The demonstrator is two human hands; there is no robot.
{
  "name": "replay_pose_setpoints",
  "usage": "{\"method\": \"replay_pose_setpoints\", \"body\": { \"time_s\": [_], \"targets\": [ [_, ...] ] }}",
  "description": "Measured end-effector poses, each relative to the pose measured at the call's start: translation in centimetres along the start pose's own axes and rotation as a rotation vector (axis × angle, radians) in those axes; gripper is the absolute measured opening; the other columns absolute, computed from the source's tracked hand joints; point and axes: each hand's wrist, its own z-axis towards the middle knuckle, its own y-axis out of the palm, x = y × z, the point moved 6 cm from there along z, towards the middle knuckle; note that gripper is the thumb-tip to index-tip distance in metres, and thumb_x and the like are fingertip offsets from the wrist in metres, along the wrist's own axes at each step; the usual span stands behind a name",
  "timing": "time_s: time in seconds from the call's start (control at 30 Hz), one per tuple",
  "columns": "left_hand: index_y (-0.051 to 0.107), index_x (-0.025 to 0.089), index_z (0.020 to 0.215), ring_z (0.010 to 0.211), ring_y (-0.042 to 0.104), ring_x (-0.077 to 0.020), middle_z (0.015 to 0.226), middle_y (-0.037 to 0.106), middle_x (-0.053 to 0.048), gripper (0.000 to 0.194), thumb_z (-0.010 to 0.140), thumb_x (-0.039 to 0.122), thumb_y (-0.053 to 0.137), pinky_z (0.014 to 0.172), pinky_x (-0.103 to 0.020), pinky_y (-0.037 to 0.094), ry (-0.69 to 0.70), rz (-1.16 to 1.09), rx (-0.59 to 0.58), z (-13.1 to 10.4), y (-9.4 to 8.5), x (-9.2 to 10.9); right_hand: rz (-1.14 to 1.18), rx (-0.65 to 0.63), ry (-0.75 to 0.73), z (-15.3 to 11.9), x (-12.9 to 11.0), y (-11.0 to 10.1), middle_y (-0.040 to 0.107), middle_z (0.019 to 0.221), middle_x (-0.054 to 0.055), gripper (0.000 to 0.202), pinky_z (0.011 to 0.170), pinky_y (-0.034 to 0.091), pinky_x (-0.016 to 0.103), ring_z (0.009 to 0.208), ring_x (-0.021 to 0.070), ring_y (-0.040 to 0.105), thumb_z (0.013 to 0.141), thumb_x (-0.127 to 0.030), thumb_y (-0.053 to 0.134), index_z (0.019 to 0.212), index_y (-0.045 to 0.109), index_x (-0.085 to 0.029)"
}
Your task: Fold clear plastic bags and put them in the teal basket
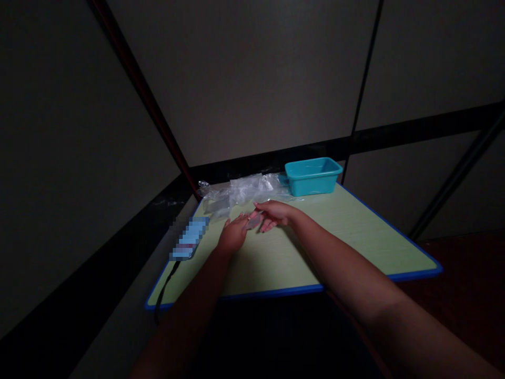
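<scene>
Over the middle of the pale green table (355,237), my two hands are close together. Between them is a small, flat, greyish translucent piece (253,221). My left hand (232,235) is closed on the left edge of this piece, its thumb side toward the other hand. My right hand (274,215) reaches in from the right, with its fingers apart and curved beside the piece; whether its fingertips touch the piece is unclear. Clear plastic bags (252,189) lie crumpled just beyond my hands.
A turquoise plastic basket (313,184) stands at the back right of the table. At the left edge lies a phone (190,238), its screen pixelated, with a black strap (168,281) hanging over the edge. Dark-trimmed wall panels rise behind.
</scene>
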Motion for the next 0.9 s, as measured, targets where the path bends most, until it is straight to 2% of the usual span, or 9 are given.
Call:
{"method": "replay_pose_setpoints", "body": {
  "time_s": [0.13,0.27,0.37,0.57,0.7,0.8,0.9],
  "targets": [
    [0.043,0.022,0.134,0.131,0.035,-0.0175,0.140,0.043,-0.003,0.054,0.082,0.011,0.038,0.109,-0.044,0.023,-0.024,0.023,0.039,0.0,-0.1,-0.4,0.000,0.038,-0.072,0.1,-0.4,-0.1,0.069,0.068,0.007,0.042,0.050,0.054,0.024,0.051,0.0142,0.065,0.094,-0.040,0.036,0.080,0.062,-0.011],
    [0.044,0.023,0.134,0.130,0.038,-0.0186,0.137,0.047,-0.004,0.057,0.079,0.010,0.041,0.111,-0.044,0.019,-0.073,0.087,0.148,-0.2,-1.1,-1.0,0.034,0.077,-0.130,-0.2,-1.0,-0.3,0.067,0.059,0.006,0.041,0.051,0.054,0.025,0.051,0.0152,0.065,0.095,-0.038,0.036,0.078,0.062,-0.010],
    [0.045,0.024,0.133,0.130,0.037,-0.0184,0.136,0.048,-0.003,0.057,0.077,0.009,0.042,0.113,-0.045,0.012,-0.094,0.136,0.212,-0.5,-1.9,-1.2,0.019,0.089,-0.114,-0.2,-1.0,-0.5,0.066,0.059,0.005,0.039,0.051,0.055,0.025,0.051,0.0152,0.065,0.094,-0.038,0.038,0.078,0.061,-0.010],
    [0.048,0.024,0.130,0.130,0.038,-0.0188,0.134,0.051,-0.004,0.049,0.082,0.013,0.041,0.112,-0.048,0.014,-0.060,0.153,0.138,-0.4,-1.1,-1.2,-0.112,0.059,0.069,0.1,0.7,-0.7,0.068,0.065,0.004,0.026,0.049,0.054,0.023,0.050,0.0141,0.065,0.091,-0.035,0.048,0.084,0.060,-0.012],
    [0.043,0.021,0.133,0.128,0.039,-0.0198,0.135,0.049,-0.005,0.052,0.082,0.017,0.045,0.110,-0.045,0.020,-0.052,0.115,0.074,-0.2,-0.4,-0.9,-0.139,0.118,0.112,0.4,1.4,-1.5,0.066,0.059,0.000,0.004,0.050,0.053,0.022,0.047,0.0118,0.063,0.085,-0.018,0.057,0.083,0.055,-0.014],
    [0.039,0.018,0.136,0.127,0.041,-0.0210,0.135,0.049,-0.008,0.055,0.082,0.019,0.047,0.108,-0.043,0.025,-0.081,0.099,0.056,-0.3,-0.4,-1.0,-0.181,0.126,0.145,0.7,1.8,-1.9,0.065,0.055,0.000,0.009,0.049,0.052,0.019,0.045,0.0109,0.062,0.082,-0.007,0.057,0.084,0.053,-0.015],
    [0.037,0.016,0.136,0.123,0.045,-0.0227,0.133,0.051,-0.010,0.056,0.081,0.018,0.047,0.105,-0.041,0.030,-0.178,0.112,0.089,-0.6,-1.1,-1.7,-0.226,0.123,0.163,0.8,2.1,-2.2,0.064,0.054,0.000,0.015,0.046,0.051,0.019,0.045,0.0115,0.062,0.081,-0.006,0.057,0.090,0.051,-0.016]
  ]
}}
